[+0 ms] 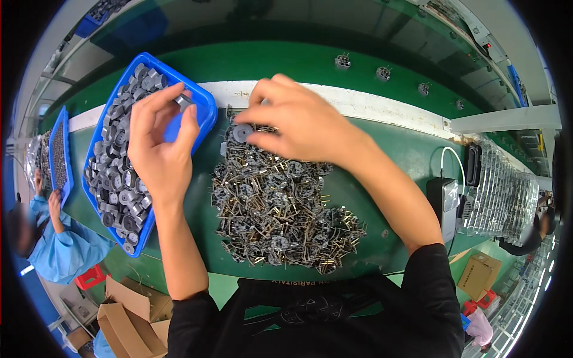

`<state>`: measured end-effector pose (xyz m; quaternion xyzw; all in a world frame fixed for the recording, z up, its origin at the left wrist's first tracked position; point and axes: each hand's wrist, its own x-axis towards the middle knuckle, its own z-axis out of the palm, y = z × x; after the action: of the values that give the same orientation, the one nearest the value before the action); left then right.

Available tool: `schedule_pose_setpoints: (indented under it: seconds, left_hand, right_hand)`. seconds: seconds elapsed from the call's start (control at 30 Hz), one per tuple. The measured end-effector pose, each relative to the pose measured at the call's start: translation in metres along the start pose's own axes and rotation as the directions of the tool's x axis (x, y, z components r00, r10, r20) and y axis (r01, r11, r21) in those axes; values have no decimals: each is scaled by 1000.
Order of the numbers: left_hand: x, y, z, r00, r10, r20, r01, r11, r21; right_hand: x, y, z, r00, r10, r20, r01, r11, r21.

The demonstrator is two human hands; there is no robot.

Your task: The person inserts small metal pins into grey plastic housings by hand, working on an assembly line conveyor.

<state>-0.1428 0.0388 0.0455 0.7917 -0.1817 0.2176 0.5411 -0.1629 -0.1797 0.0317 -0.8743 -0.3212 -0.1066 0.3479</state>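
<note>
My left hand (158,140) is over the right side of a blue tray (206,122) heaped with small grey round plastic caps (116,173). Thumb and forefinger pinch one grey cap (183,101). My right hand (298,119) reaches across the far end of a pile of small metal-pinned electrical parts (280,203). Its thumb and forefinger close around a grey round piece (242,132) at the pile's far left corner. What lies beneath that piece is hard to make out among the pins.
Beyond a white rail (382,110), several assembled parts (383,73) sit on a green belt. At right are a power adapter (441,203) with a white cable and stacked clear trays (501,191). A person in blue (65,232) works at left beside another blue tray (58,152). Cardboard boxes (128,328) stand below.
</note>
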Motion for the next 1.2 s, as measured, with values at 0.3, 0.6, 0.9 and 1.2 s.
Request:
schedule_pose_setpoints:
  seconds: [0.3, 0.6, 0.9, 1.2]
  left_hand:
    - [-5, 6, 3, 955, -196, 224, 254, 928, -271]
    - [-10, 13, 7, 897, -219, 385, 377, 834, -403]
    - [-11, 27, 13, 762, -470, 446, 639, 658, -398]
    - [-14, 21, 13, 748, -498, 438, 649, 412, -640]
  right_hand:
    - [1, -1, 2, 980, 197, 2, -180, 895, 409]
    - [2, -13, -12, 842, 493, 220, -383, 259, 886]
    - [3, -25, -10, 847, 475, 240, -409, 291, 865]
    - [-2, -29, -2, 836, 497, 233, -449, 375, 811]
